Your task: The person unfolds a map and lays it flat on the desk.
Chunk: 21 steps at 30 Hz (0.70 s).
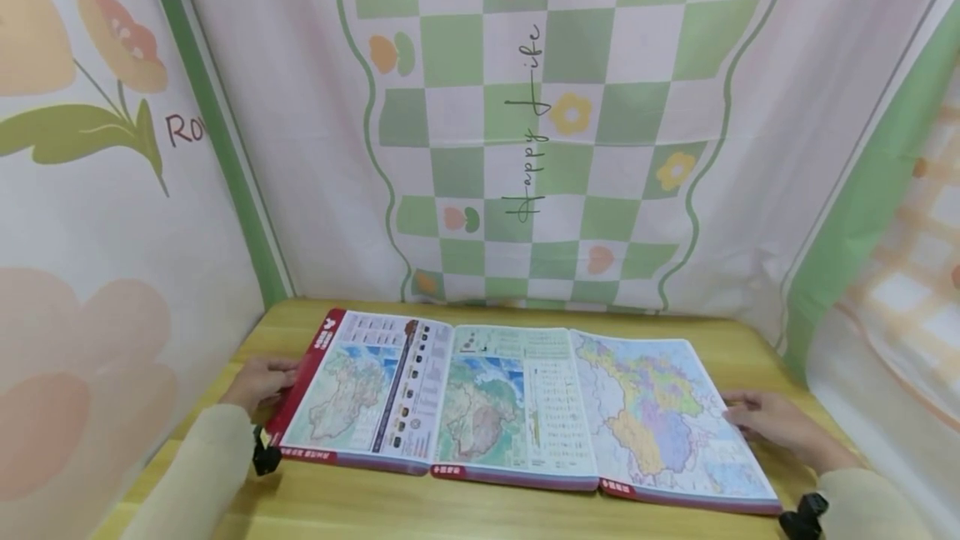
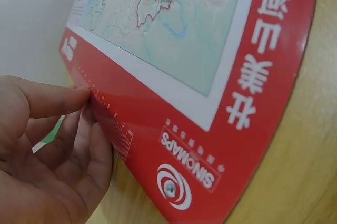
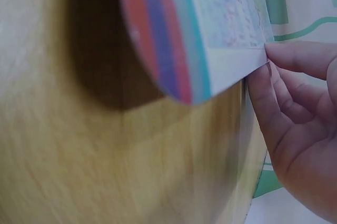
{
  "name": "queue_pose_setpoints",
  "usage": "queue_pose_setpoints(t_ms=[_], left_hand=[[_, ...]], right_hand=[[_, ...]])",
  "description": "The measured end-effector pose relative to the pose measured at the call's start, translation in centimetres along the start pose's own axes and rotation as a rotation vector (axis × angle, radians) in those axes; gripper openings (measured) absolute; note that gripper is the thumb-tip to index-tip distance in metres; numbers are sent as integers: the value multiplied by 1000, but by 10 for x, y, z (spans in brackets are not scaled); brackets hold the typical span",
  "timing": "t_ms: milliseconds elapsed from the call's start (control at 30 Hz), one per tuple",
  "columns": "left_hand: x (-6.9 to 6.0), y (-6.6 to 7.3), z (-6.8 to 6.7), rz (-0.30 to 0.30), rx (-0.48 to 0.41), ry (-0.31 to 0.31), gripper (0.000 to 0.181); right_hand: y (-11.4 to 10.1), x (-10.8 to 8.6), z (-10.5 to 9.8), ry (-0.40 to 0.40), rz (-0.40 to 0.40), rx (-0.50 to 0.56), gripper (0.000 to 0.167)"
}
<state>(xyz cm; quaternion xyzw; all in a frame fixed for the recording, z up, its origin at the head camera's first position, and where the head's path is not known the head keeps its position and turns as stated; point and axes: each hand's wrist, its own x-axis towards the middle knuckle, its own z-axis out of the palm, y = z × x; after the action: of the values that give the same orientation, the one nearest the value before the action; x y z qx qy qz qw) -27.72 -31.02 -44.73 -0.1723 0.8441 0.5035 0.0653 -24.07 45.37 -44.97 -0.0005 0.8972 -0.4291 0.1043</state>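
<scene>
A folding map (image 1: 517,407) lies spread over the wooden table in three panels, its printed side up and its lettering upside down. Red borders mark its left edge and the near edges of the panels. My left hand (image 1: 264,383) pinches the red left edge between thumb and fingers; in the left wrist view that map edge (image 2: 121,113) bears a printed ruler and the word SINOMAPS. At the far right, my right hand (image 1: 780,423) pinches the outer edge of the coloured panel. The right wrist view shows this map edge (image 3: 237,74) raised off the table, with a shadow beneath.
The yellow wooden table (image 1: 510,515) extends in front of and behind the map. A patterned curtain (image 1: 525,148) hangs behind it, with more printed cloth (image 1: 97,290) at the left and right sides. Dark wrist cameras (image 1: 266,452) sit at both cuffs.
</scene>
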Motion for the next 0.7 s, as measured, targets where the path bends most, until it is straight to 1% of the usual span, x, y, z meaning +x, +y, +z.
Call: queue_pose_setpoints(t_ms=[200, 400, 633, 700], left_hand=[[0, 1, 0, -4, 16, 8, 41], [0, 3, 0, -11, 18, 7, 41], [1, 6, 1, -35, -3, 2, 42], [1, 7, 1, -36, -7, -6, 43]], right_hand=[[3, 0, 0, 29, -10, -6, 51], [5, 1, -2, 61, -8, -55, 53], [4, 2, -4, 61, 18, -39, 58], [2, 3, -5, 57, 15, -45, 60]])
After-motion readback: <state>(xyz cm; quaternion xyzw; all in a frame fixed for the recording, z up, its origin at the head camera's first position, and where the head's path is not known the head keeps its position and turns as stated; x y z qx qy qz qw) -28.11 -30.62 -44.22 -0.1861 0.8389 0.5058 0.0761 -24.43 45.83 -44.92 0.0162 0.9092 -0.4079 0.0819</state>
